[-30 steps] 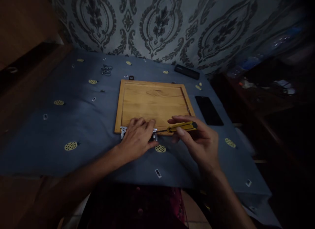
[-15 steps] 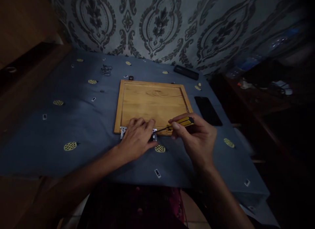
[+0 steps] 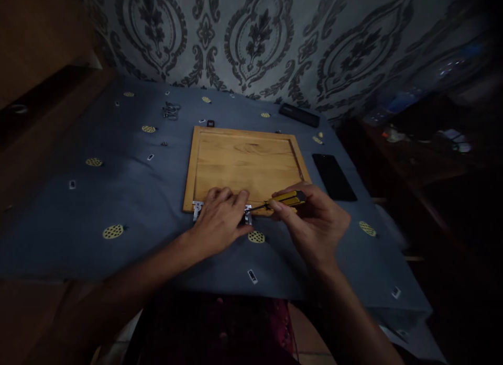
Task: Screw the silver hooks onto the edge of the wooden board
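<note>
My right hand (image 3: 316, 223) is closed, fingers and thumb pinched round the handle of a yellow-and-black screwdriver (image 3: 288, 198), its shaft slanting down to my left. My left hand (image 3: 220, 216) lies palm down, fingers bent and thumb spread, over the near edge of the wooden panel (image 3: 245, 166); I can't tell whether it grips anything underneath. Shiny metal pieces show at either side of it, a left one (image 3: 197, 210) and a right one (image 3: 248, 214), both jutting past the panel's near edge.

I judge I'm at the screw-driving step, with the tip at the right-hand piece, though the screw itself is too small to make out. The next move seems to call for keeping the tip seated and the metal pinned while I turn the handle.

The panel lies flat on the cloth-covered worktop (image 3: 149, 197). There's open room to my left and towards me; a phone (image 3: 334, 176) sits just beyond the panel's right edge, a dark case (image 3: 299, 114) near the wall (image 3: 257, 35).
</note>
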`<state>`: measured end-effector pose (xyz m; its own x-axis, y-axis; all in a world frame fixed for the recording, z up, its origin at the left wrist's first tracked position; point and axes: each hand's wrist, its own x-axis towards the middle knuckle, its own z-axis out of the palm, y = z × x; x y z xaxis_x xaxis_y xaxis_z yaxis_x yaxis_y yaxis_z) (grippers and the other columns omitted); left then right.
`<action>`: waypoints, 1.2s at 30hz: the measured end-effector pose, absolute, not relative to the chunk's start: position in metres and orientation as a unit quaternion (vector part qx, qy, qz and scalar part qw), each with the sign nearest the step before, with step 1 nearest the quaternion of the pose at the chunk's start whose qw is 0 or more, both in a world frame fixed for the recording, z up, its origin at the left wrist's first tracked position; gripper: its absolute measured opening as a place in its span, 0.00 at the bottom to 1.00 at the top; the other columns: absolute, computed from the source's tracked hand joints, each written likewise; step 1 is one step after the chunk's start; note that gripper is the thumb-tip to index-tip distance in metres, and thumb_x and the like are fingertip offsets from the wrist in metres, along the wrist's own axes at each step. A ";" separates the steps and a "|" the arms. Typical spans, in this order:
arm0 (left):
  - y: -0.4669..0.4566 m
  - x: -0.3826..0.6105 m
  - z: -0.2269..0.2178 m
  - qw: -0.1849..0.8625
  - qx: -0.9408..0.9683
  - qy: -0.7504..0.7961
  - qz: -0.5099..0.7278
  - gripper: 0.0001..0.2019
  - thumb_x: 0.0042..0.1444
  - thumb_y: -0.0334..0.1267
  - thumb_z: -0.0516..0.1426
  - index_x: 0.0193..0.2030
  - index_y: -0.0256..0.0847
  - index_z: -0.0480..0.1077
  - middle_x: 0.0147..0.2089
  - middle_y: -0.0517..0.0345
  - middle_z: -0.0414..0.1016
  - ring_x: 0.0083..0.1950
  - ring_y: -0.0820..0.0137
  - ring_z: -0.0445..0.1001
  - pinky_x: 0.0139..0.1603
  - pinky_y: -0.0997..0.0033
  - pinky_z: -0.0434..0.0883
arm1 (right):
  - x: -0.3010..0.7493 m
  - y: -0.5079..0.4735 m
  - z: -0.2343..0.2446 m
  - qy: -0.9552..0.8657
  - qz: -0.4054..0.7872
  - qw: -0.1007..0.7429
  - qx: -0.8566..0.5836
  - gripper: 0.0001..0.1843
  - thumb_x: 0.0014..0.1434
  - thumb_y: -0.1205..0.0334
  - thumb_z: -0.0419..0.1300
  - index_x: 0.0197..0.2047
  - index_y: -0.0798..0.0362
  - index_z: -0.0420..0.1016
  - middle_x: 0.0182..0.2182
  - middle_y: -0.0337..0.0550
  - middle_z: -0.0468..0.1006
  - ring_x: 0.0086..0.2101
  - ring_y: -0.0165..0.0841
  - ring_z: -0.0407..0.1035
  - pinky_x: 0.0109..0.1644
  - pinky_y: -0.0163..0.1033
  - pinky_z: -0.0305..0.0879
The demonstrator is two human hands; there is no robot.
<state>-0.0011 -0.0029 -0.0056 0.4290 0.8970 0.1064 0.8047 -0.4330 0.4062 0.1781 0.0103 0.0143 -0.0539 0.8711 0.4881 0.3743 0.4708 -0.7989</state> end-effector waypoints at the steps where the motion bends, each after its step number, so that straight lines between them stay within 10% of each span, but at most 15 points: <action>1: -0.003 -0.001 -0.006 0.150 0.832 0.512 0.155 0.26 0.61 0.46 0.64 0.61 0.38 0.61 0.51 0.48 0.79 0.57 0.53 0.70 0.59 0.52 0.62 | 0.176 0.009 0.012 -0.686 0.221 0.524 -0.454 0.09 0.56 0.59 0.72 0.32 0.49 0.75 0.28 0.36 0.76 0.23 0.29 0.71 0.24 0.36 0.69; 8: -0.003 -0.003 -0.006 0.152 0.835 0.503 0.165 0.23 0.62 0.45 0.64 0.58 0.38 0.63 0.50 0.50 0.79 0.55 0.55 0.70 0.58 0.54 0.62 | 0.171 0.006 0.025 -0.629 0.140 0.632 -0.431 0.11 0.61 0.52 0.67 0.33 0.46 0.71 0.28 0.39 0.75 0.21 0.31 0.68 0.20 0.39 0.63; 36: -0.004 0.000 -0.004 0.142 0.835 0.509 0.152 0.26 0.60 0.46 0.65 0.59 0.36 0.63 0.51 0.48 0.79 0.56 0.54 0.70 0.58 0.54 0.63 | 0.180 0.008 0.010 -0.677 0.243 0.537 -0.440 0.06 0.59 0.63 0.69 0.40 0.47 0.78 0.33 0.36 0.78 0.26 0.28 0.73 0.27 0.35 0.72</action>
